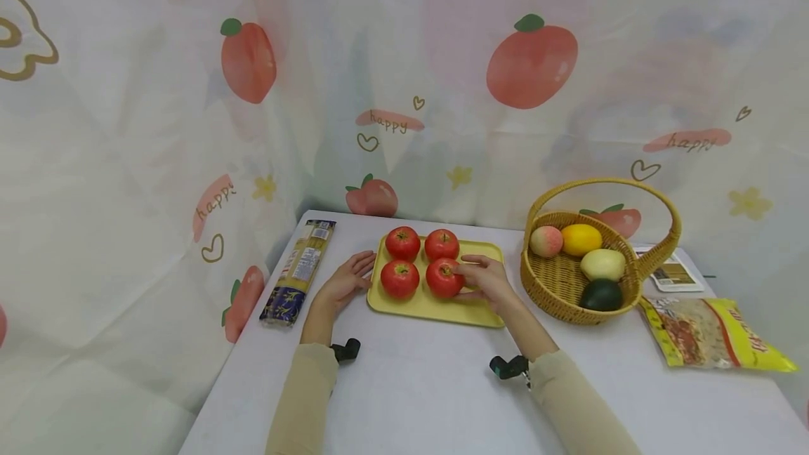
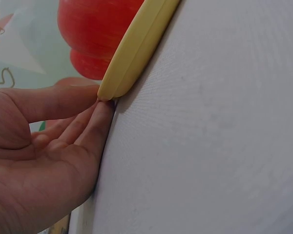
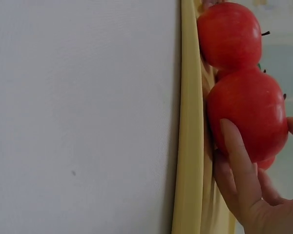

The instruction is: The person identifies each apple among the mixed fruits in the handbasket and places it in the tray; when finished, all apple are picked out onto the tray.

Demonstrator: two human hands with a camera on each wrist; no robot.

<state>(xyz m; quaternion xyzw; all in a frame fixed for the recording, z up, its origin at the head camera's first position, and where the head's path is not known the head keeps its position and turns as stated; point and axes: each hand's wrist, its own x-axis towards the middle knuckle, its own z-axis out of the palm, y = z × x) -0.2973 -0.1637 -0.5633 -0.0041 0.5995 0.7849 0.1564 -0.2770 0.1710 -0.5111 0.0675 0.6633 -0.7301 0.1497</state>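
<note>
Several red apples sit in two rows on a yellow tray (image 1: 480, 311). My right hand (image 1: 487, 278) grips the front right apple (image 1: 444, 278) from its right side. In the right wrist view its thumb (image 3: 238, 156) lies against that apple (image 3: 246, 109), and another fingertip touches it near the top. My left hand (image 1: 346, 279) is at the tray's left edge, its fingers fairly straight. In the left wrist view the thumb and fingers of the left hand (image 2: 53, 146) touch the corner of the tray (image 2: 136, 53). The far fingertips are partly hidden there.
Left of the tray lies a pack of noodles (image 1: 300, 269). To the right stands a wicker basket (image 1: 556, 297) with a tall handle, holding several fruits. A yellow food bag (image 1: 714, 332) and a white package (image 1: 676, 276) lie beside it. Printed curtains (image 1: 430, 76) hang behind the table.
</note>
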